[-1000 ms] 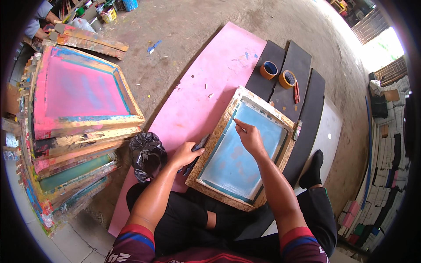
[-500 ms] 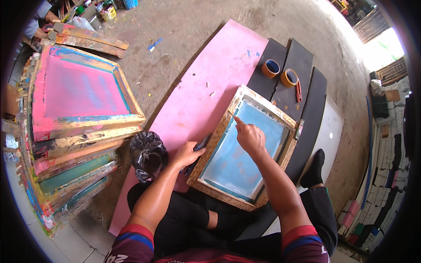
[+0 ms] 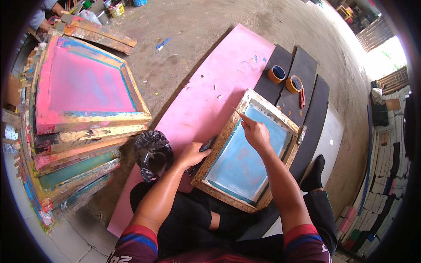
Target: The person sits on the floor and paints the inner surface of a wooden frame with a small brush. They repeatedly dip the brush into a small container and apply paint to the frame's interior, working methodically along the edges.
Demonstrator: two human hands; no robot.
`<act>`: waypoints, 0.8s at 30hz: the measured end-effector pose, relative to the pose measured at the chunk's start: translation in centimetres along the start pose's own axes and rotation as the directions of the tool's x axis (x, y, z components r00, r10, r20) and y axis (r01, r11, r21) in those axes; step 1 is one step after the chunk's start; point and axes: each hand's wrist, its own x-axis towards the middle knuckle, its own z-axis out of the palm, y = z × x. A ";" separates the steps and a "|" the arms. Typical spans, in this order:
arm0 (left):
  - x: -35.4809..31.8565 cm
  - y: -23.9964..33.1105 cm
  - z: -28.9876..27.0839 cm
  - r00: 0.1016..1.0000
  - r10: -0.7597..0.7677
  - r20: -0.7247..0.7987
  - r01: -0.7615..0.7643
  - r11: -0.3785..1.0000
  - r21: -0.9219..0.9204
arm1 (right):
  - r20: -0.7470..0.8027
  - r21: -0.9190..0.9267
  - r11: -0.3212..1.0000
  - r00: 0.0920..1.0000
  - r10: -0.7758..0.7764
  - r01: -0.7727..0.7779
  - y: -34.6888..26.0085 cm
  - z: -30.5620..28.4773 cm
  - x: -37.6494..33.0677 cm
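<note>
Left hand curled flat, right hand extended, fingers pinched

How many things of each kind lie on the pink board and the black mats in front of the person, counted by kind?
Wooden screen frame: 1
Tape rolls: 2
Black mats: 3
Small red tool: 1
Pink board: 1
Total: 8
</note>
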 end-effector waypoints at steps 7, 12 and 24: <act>0.1 -0.4 0.3 1.000 -0.017 0.005 0.017 1.000 0.000 | -0.008 -0.025 0.998 0.998 0.055 -0.055 1.6 1.0 -2.0; 0.1 -0.4 0.3 1.000 -0.021 0.001 0.021 1.000 0.010 | -0.048 -0.008 1.000 0.998 -0.030 0.030 2.5 1.5 -1.9; 0.3 -0.3 0.4 1.000 0.001 0.001 -0.001 0.999 -0.039 | 0.146 0.086 0.996 0.989 0.021 -0.034 3.0 0.9 -0.5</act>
